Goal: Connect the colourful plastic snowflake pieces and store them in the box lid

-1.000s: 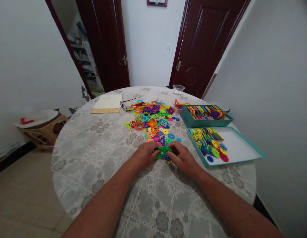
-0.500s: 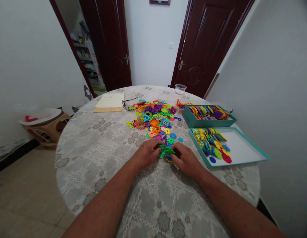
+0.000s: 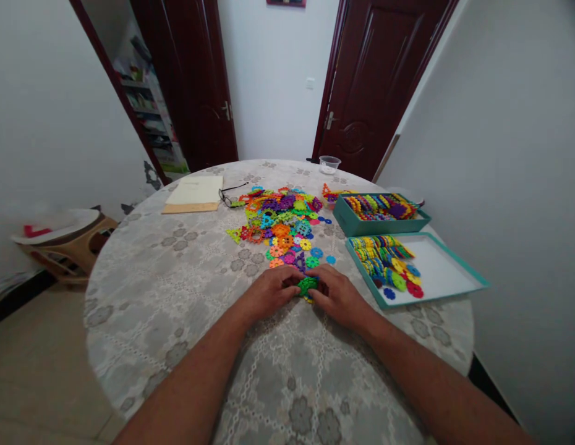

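Note:
Between my two hands, near the middle of the table, is a small bunch of green plastic snowflake discs (image 3: 308, 286), with a bit of yellow and blue at its edges. My left hand (image 3: 272, 289) grips it from the left, thumb and fingers pinched on it. From the right my right hand (image 3: 336, 293) holds the same bunch, fingers curled over its top. How many discs are in it I cannot make out. Just beyond my fingers lies a loose pile of colourful building pieces (image 3: 281, 216), with a purple triangular piece (image 3: 300, 262) and a green disc (image 3: 312, 262) closest.
On the right stands a teal box (image 3: 343, 224) filled with rows of discs. Its white-lined lid (image 3: 449, 266) holds more discs. Glasses (image 3: 226, 199) and a notebook (image 3: 195, 190) lie at the back left; a clear plastic bowl (image 3: 329, 164) sits at the far edge.
My hands have drawn closer together, and the green discs now look more tightly bunched between them. The whole view has shifted slightly, so the table things appear further left.

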`<state>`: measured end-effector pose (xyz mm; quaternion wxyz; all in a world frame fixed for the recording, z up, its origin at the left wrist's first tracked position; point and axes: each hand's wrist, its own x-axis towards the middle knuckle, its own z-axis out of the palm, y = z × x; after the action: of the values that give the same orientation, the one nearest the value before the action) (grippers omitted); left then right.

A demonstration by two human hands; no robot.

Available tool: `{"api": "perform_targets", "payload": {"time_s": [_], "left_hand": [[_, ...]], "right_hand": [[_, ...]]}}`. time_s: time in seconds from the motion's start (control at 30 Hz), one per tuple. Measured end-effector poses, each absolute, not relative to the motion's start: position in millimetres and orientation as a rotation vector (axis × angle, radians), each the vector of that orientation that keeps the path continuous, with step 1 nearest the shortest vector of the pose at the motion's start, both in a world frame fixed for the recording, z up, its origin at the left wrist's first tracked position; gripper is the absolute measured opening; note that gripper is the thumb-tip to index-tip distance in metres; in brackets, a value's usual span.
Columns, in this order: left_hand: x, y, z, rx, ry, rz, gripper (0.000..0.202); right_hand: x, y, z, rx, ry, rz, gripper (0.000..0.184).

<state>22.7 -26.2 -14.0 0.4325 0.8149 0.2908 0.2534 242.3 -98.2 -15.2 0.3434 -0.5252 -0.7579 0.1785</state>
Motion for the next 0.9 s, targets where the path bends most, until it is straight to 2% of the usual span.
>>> {"api": "perform_targets", "payload": {"time_s": [0.2,0.4,0.53,0.7,0.9], "left_hand": [[24,-22,-12,2.013,0.785,0.581,0.014],[26,-24,-3,1.928,0.802,0.530,0.022],[24,-24,-2,1.992,0.890,0.637,0.030],[20,-20,-4,2.166,0.998,0.651,0.027],[15,-19,-8,2.329,0.908,0.560,0.033]], "right_hand": [[241,-97,-8,-1.300,-2.017,0.512,0.032],[242,-98,0,-1.311,-2.042,0.471,0.021],[265,-97,18,-1.378,-1.848,0.268,0.018],[345,-99,33,-1.813,-1.466,-0.225,0.015],[421,-104,14,-2.512,-1.182,-0.258,0.020]]}}
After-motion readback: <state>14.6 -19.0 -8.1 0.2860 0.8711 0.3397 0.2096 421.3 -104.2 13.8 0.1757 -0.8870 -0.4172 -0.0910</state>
